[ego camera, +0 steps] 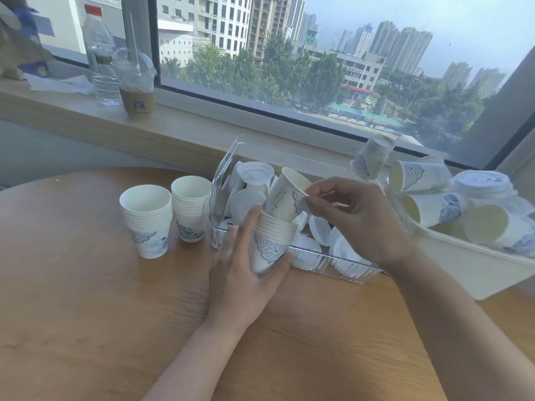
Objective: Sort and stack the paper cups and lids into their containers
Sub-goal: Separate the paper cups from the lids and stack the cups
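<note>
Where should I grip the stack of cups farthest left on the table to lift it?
Take the leftmost stack around its lower wall, below the band of nested rims, coming from the left or front. It stands upright with its mouth open, and the second stack stands close on its right, so a grip from that side looks cramped.

We seem to be in a high-floor office or break room. A wide dark-framed window (289,82) fills the far wall and looks down on tower blocks and treetops. Beneath it runs a pale wooden sill (185,123) carrying a clear plastic water bottle (100,56) and a dome-lidded takeaway coffee cup (135,82). Nearer us, a round wood-grain tabletop (86,299) reaches almost to the sill at its far edge.
</note>
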Motion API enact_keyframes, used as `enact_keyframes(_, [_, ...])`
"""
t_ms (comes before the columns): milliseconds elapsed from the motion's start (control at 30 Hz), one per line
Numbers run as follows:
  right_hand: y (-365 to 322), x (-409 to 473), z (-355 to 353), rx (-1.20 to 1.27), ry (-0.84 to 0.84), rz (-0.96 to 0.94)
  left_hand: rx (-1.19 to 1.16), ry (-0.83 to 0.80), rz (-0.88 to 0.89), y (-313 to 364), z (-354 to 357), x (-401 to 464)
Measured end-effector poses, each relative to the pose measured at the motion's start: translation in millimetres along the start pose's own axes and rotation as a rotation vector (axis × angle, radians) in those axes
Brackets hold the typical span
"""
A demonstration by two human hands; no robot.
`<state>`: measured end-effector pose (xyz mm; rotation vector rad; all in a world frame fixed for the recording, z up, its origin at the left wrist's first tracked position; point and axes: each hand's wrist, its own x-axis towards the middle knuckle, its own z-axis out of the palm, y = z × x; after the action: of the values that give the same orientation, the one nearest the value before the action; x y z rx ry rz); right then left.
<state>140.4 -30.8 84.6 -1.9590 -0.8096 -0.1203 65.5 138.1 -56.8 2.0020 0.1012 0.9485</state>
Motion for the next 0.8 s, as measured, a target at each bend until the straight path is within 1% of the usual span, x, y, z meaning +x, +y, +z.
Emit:
enact_keyframes(133, [3,-4,-1,0.018,-0.054,-0.008,-0.002,0.01,-0.01,-1,-1,0])
enact_keyframes(433, [18,-9,3,0.087,-0.066,0.039,0.028,0.019,0.057,0,1,-1])
enact_keyframes(600, [21,-10,9,0.026,-0.131,0.071,0.028,0.01,0.057,3,1,-1])
enact_keyframes(800, [20,-11,17,0.032,-0.168,0.088,0.035,0.008,0.058,2,-1,-1])
